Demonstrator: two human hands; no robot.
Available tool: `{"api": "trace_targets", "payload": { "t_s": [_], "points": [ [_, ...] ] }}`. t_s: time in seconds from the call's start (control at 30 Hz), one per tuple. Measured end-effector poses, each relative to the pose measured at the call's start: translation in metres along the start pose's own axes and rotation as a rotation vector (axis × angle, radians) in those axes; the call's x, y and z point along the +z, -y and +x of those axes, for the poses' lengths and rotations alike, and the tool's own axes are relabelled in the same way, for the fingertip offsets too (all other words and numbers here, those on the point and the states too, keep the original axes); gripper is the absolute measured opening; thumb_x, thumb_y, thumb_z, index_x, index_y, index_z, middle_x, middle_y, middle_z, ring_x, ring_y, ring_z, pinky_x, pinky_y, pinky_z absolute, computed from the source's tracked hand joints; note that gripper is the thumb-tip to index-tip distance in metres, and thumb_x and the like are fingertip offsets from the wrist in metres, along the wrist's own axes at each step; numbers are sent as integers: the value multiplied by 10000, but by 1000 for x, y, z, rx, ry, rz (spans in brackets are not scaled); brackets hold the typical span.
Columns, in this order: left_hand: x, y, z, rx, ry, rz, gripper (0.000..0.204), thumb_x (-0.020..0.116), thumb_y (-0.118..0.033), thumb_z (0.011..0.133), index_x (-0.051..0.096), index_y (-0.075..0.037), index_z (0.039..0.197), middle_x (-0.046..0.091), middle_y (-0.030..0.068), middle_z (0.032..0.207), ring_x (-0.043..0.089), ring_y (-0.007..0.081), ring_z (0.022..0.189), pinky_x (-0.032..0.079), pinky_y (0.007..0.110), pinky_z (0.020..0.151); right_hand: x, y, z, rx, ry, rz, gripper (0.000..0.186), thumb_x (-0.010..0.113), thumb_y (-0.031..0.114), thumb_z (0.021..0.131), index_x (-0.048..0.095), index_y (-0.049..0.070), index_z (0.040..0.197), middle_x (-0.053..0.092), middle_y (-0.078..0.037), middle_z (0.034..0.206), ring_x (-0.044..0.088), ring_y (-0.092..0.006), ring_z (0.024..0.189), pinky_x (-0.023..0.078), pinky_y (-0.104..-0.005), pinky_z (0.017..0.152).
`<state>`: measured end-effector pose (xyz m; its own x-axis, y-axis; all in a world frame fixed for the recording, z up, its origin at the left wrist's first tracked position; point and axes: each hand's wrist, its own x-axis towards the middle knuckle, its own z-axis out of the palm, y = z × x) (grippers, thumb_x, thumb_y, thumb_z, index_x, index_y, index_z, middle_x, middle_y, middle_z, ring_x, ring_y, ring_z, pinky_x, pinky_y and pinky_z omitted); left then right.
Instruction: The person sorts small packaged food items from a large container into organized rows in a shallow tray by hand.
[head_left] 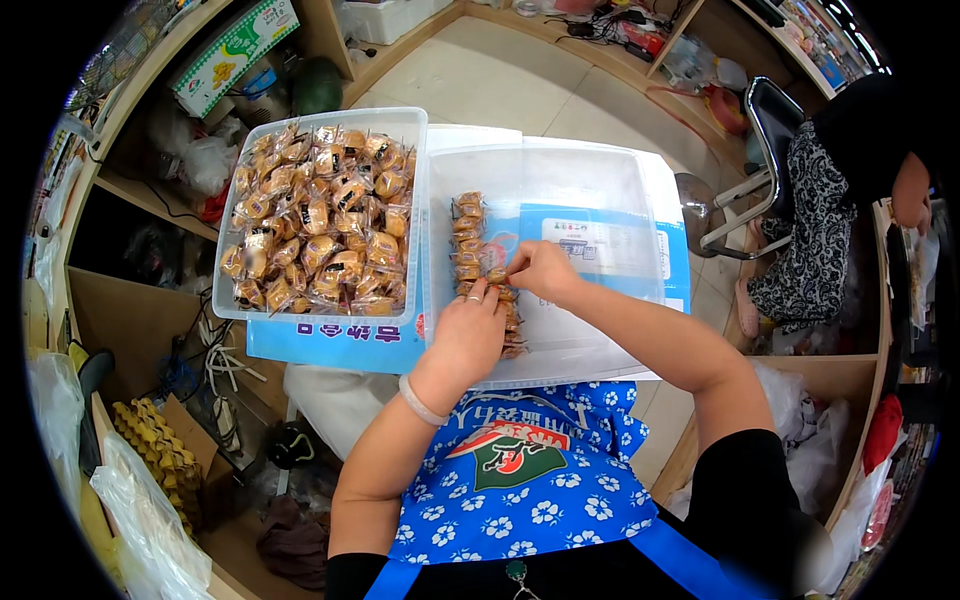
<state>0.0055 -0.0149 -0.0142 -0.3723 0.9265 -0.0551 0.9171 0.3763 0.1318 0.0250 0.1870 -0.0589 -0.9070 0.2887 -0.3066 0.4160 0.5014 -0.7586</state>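
Observation:
A translucent plastic box (610, 165) stands in front of me with a row of individually wrapped small pastries (467, 226) along its left side. My left hand (472, 330) reaches over the near part of this row, its stretched fingers resting on the packets; a ring and a pale bracelet show on it. Just right of those fingers, my right hand (543, 272) pinches one wrapped pastry (497, 276) at the row's edge. To the left, a second translucent box (416, 215) is filled with many loose wrapped pastries (318, 218). My left palm hides part of the row.
Blue and white cardboard (340, 345) lies beneath the boxes. At the right, a person (830, 210) in patterned trousers is beside a metal-legged chair (765, 170). Wooden shelving with bags and cables surrounds me. A green and white carton (235, 55) stands at far left.

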Motion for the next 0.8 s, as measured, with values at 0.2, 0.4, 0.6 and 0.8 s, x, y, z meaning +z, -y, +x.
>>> {"api": "trace_targets", "payload": {
  "t_s": [0.2, 0.4, 0.6, 0.8],
  "points": [
    [-10, -1, 4, 13, -47, 3, 344, 528, -87, 885, 622, 35, 1192, 599, 169, 1280, 538, 317, 1264, 502, 394, 947, 6, 1, 0, -67, -21, -61, 93, 769, 42, 714, 707, 25, 782, 728, -103, 781, 664, -180, 666, 520, -339, 590],
    [-24, -6, 23, -26, 5, 42, 349, 548, -119, 872, 639, 82, 1143, 597, 199, 1256, 571, 304, 1162, 492, 365, 898, 4, 7, -4, -147, -65, -118, 112, 780, 95, 718, 701, 21, 746, 703, -127, 703, 655, -218, 585, 504, -362, 551],
    [-14, -12, 48, -10, 321, 116, 412, 670, -214, 818, 685, 66, 1119, 610, 204, 1227, 573, 290, 1111, 495, 351, 828, 5, -7, 1, -32, 18, -126, 85, 766, 93, 702, 732, 31, 749, 712, -151, 741, 687, -272, 670, 533, -374, 632],
    [-34, -9, 41, 4, 432, -15, 577, 823, -350, 703, 706, 44, 1108, 598, 211, 1261, 560, 302, 1159, 515, 365, 847, -14, 10, 14, 38, 149, -328, 102, 736, 56, 704, 759, 42, 803, 729, -153, 837, 700, -278, 793, 551, -370, 736]
  ]
}}
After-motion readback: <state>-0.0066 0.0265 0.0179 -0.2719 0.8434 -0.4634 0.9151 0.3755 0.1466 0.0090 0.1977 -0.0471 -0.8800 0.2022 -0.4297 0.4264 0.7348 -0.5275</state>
